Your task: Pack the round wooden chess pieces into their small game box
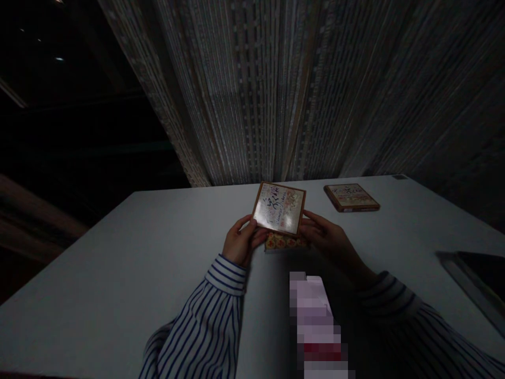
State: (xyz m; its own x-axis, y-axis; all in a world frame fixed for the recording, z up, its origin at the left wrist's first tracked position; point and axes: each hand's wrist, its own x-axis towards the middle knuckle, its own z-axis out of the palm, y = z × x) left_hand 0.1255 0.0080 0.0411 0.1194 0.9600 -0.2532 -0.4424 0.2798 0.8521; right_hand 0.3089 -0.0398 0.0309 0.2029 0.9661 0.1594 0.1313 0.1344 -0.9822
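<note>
A square lid [278, 208] with dark lettering and a brown edge is raised and tilted over the middle of the table. My left hand [241, 239] grips its lower left corner, thumb on top. At its right edge, my right hand [325, 237] has its fingers closed on the lid's side. Below the lid, partly hidden by it, a tray of round pieces with red marks [281, 242] shows its front rows. How far the lid stands above the tray is hard to tell.
A similar square box [352, 197] lies at the back right of the white table [158, 252]. A pixelated bright object [317, 321] is at the front, between my forearms. A dark flat object [479, 273] sits at the right edge. Striped curtains [268, 95] hang behind the table.
</note>
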